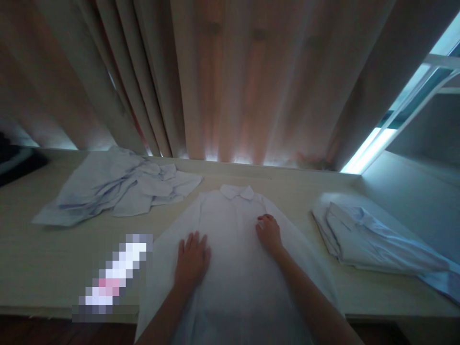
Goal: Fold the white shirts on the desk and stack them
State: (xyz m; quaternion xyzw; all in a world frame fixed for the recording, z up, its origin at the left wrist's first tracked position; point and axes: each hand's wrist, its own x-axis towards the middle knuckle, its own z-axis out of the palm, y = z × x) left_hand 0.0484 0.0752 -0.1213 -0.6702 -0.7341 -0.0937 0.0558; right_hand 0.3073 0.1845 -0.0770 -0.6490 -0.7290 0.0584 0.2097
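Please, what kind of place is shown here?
Probably a room in a home, at a window. Closed curtains hang behind a long pale wooden table, and both hands press a white shirt laid flat, between crumpled shirts and a folded shirt.

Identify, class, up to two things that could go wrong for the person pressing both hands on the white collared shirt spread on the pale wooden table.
1. The white collared shirt hangs over the pale wooden table edge; it may slide off once the left hand and right hand lift.
2. The dim light could hide creases under the palms.
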